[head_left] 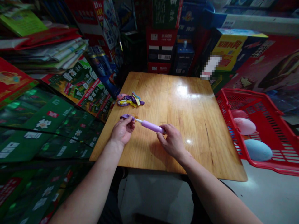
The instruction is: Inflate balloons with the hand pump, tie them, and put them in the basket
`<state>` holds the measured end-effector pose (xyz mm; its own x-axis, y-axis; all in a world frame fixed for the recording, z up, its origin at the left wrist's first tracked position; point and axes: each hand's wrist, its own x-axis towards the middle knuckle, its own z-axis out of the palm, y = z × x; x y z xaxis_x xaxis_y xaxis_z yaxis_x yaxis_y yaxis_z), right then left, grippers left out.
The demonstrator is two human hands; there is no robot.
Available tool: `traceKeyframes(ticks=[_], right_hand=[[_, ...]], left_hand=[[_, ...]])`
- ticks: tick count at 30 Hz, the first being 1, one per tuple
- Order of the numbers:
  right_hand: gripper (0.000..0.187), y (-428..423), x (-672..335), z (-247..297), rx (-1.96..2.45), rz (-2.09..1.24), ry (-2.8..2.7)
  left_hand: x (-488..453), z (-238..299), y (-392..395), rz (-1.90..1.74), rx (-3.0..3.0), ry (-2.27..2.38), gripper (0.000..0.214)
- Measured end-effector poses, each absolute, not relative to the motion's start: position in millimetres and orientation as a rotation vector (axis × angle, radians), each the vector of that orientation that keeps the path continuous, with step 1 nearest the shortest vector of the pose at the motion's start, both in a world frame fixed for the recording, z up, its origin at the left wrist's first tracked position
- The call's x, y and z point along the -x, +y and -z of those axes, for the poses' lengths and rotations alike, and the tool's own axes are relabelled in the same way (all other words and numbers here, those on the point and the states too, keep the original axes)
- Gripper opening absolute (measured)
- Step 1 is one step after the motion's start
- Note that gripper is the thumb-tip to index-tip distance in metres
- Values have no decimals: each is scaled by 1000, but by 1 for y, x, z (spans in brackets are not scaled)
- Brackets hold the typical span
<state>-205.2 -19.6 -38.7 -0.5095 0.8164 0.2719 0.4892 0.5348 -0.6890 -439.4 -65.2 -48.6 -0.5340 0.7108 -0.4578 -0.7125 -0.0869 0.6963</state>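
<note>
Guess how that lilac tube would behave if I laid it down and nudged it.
The lilac tube would probably roll on the flat wooden table, since its body looks round. It's likely stiff, as it looks straight with the right hand gripping one end. Its glossy sheen hints at a smooth, possibly slippery surface.

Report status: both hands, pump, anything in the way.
Left hand pinching purple balloon. Right hand gripping lilac pump. White nozzle at balloon, insertion unclear. Balloon pile beyond left hand, not between hands.

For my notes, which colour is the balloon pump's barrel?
The pump's barrel is light purple, clearest in the head view.
</note>
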Motion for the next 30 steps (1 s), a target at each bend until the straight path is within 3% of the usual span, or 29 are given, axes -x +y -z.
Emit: traceKeyframes(ticks=[17,26,30], right_hand=[[17,-24,209,39,1082,-799,-2163],[27,-31,213,40,1137,-1068,-2119],[21,-33,214,41,1121,-1052,-2103]], left_hand=[[426,48,-67,-1759,-109,1124,25],[424,50,-68,-1785,-112,1147,30],[424,50,-68,-1773,-122,1140,29]])
